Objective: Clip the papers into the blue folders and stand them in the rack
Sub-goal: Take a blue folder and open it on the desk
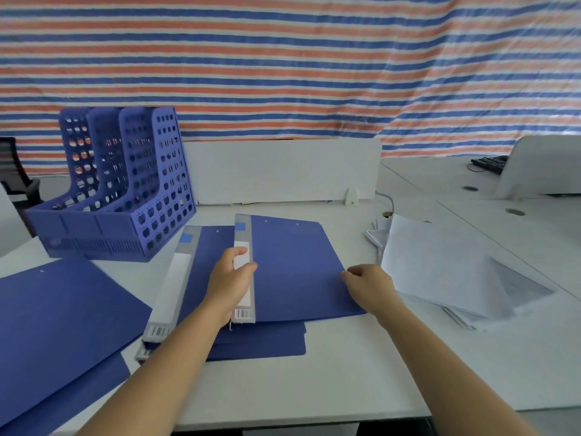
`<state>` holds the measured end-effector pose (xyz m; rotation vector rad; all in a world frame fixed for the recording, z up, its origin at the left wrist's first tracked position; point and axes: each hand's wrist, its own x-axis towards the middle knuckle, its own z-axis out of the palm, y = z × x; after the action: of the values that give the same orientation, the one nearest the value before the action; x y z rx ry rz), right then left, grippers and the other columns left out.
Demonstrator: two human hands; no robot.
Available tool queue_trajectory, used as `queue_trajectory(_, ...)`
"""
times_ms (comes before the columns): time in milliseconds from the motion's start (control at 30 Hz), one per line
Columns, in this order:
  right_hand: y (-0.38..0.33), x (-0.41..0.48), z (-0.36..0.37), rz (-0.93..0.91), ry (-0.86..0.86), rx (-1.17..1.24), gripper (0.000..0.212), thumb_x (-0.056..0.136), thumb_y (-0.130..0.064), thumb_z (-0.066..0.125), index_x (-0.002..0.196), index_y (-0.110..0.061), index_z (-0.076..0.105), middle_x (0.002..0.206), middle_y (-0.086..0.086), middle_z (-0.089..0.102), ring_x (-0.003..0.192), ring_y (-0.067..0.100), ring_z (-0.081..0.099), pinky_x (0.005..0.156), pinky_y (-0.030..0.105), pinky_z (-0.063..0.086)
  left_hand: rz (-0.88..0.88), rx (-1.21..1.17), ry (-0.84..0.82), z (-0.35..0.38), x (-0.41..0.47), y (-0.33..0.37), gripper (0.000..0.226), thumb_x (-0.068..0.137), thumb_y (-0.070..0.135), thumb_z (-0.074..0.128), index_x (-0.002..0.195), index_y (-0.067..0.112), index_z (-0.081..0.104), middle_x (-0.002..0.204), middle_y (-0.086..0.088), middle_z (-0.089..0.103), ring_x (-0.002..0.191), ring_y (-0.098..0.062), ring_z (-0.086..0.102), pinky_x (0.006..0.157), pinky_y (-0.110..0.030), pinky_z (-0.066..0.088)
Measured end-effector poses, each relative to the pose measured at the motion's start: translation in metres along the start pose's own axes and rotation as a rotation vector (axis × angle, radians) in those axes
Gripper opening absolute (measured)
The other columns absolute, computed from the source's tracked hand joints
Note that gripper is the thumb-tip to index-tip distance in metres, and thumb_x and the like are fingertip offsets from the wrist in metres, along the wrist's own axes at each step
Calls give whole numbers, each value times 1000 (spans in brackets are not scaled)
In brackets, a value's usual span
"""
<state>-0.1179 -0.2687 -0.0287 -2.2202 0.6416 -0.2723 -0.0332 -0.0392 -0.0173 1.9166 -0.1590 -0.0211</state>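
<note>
A: What has hold of what?

B: The left hand (231,280) is wrapped around the grey spine of the top folder (295,269), thumb over the label. The right hand (369,283) has its fingers curled at the cover's right edge; whether it pinches the cover or only rests there, I cannot tell.

A: How should the cover be opened?

B: I'd hold the spine steady and lift the free edge so the folder below (207,256) doesn't shift. The papers (440,265) lie just right of it on the desk (345,372), some sheets sliding loose, so square them before clipping.

A: And the rack?

B: The rack (125,190) stands back left, and all its slots look empty. Another folder (56,313) lies flat at the left.
</note>
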Motion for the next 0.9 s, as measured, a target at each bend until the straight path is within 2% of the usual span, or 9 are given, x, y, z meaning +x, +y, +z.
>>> queue_trajectory(100,1,0,1,4,-22,66,22,85,-20,50,68,-12,40,73,9,29,68,22,25,62,32,20,-63,-239,84,-8,1,-3,51,91,4,54,136,27,45,132,-2,54,105,-17,58,88,-38,50)
queue_trajectory(200,5,0,-4,63,-51,175,26,80,-24,55,69,-2,47,75,7,35,70,21,30,67,34,24,-257,-526,59,-14,4,-1,57,89,10,61,140,27,41,125,-4,59,99,-25,64,79,-43,56)
queue_trajectory(367,3,-9,-13,81,-167,318,24,82,-28,61,72,-11,46,77,11,37,71,26,32,69,34,25,-229,-432,29,-19,2,-1,38,96,11,50,133,20,52,114,-6,66,90,-26,67,58,-30,53)
queue_trajectory(467,1,-17,-14,75,-160,416,23,91,-38,60,99,-17,63,98,1,68,81,20,62,72,31,50,-175,-485,32,-25,3,0,35,97,16,51,130,25,56,114,-7,68,92,-28,69,64,-34,56)
queue_trajectory(567,-2,-21,-19,52,-149,690,29,98,-36,54,115,-15,64,93,2,69,70,16,63,62,28,54,-107,-537,10,-16,-2,5,30,97,21,53,125,30,58,113,2,68,96,-21,68,73,-36,57)
queue_trajectory(633,-2,-19,-26,30,-67,820,28,100,-30,53,119,-13,64,86,0,67,61,12,57,56,24,51,-30,-443,-25,-6,-4,7,27,95,31,57,122,32,57,121,7,62,106,-13,62,86,-35,53)
queue_trajectory(700,0,-16,-35,27,-19,890,29,100,-28,53,122,-11,63,83,-1,65,55,10,55,52,22,49,12,-242,-132,0,-7,7,59,84,53,64,137,34,44,143,11,43,127,-11,46,105,-40,42)
queue_trajectory(800,9,-10,-45,66,0,883,31,102,-29,50,124,-9,60,82,0,63,51,11,53,47,22,46,77,32,-336,14,-19,9,101,64,71,71,147,35,27,154,14,24,141,-10,25,114,-42,31)
queue_trajectory(900,24,-5,-50,170,16,876,33,101,-31,51,125,-10,59,94,5,67,64,17,62,55,27,53,268,258,-324,35,-27,9,91,72,55,75,146,20,36,149,9,29,136,-3,27,105,-9,22)
